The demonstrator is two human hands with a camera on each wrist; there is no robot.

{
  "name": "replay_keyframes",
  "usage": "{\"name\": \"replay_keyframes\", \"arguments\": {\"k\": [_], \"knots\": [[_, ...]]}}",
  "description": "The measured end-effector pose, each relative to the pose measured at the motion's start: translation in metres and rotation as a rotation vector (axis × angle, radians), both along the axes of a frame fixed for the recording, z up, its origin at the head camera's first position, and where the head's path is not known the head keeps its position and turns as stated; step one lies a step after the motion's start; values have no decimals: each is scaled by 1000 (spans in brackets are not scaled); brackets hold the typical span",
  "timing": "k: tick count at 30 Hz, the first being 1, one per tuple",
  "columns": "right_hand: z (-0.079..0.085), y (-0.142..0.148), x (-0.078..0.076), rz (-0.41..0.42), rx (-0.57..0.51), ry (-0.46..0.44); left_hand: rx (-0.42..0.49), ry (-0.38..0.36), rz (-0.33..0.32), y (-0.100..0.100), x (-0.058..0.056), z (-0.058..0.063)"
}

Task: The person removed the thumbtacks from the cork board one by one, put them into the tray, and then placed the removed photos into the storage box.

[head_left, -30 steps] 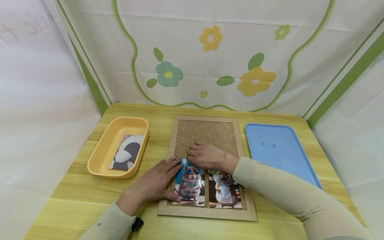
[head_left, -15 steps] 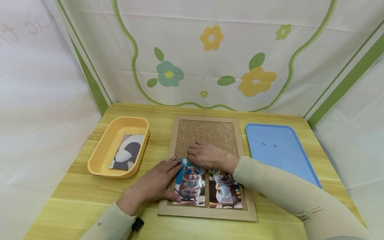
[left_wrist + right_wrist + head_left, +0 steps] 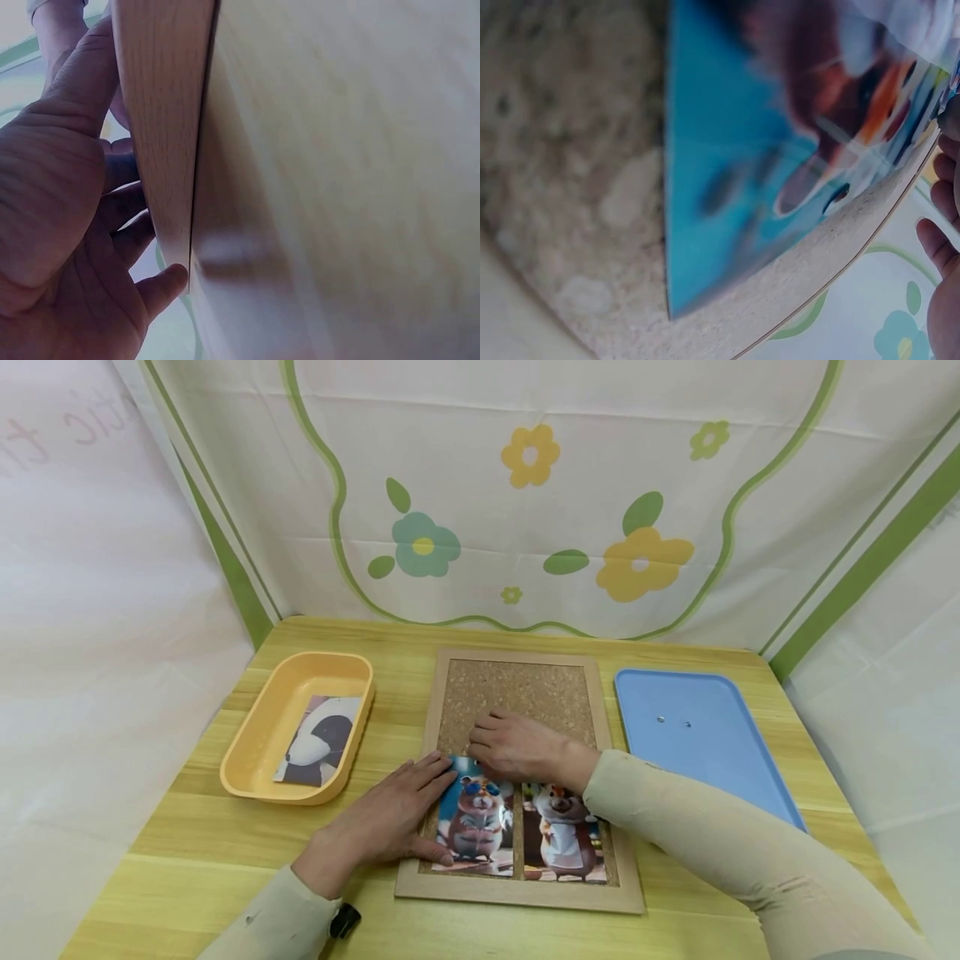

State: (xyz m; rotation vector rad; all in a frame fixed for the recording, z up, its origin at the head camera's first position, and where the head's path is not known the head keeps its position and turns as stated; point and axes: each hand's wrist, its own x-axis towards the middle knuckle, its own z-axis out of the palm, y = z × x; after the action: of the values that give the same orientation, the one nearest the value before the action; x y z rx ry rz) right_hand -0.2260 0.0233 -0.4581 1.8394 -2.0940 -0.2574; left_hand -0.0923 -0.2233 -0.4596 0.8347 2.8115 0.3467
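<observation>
A framed cork board (image 3: 517, 693) lies on the table, with two printed photos on its near half. The left photo (image 3: 476, 839) shows a hamster in sunglasses; the right photo (image 3: 562, 852) shows a hamster in a white apron. My left hand (image 3: 390, 806) lies spread along the frame's left side, its fingertips over the left photo's edge. Above that photo's top edge rests my right hand (image 3: 525, 750), fingers bent and fingertips hidden from the head view. In the right wrist view, a small round shiny spot (image 3: 836, 197) shows near the photo's top edge. I cannot tell whether the right fingers hold something.
A yellow bin (image 3: 247, 735) at the left holds a panda picture (image 3: 322, 743). At the right is a blue tray (image 3: 675, 693) with two tiny metallic pieces, one of them a small tack-like piece (image 3: 661, 719). A flowered curtain (image 3: 465, 468) closes off the back.
My right hand has shifted very slightly to the right over the top of the left photo. The left hand, photos, bin and tray look unchanged.
</observation>
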Motion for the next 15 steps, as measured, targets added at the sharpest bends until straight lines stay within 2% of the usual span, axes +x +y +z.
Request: {"name": "replay_keyframes", "arguments": {"k": [15], "knots": [[1, -1, 0, 9, 13, 22, -2, 4, -8, 0, -1, 1]]}}
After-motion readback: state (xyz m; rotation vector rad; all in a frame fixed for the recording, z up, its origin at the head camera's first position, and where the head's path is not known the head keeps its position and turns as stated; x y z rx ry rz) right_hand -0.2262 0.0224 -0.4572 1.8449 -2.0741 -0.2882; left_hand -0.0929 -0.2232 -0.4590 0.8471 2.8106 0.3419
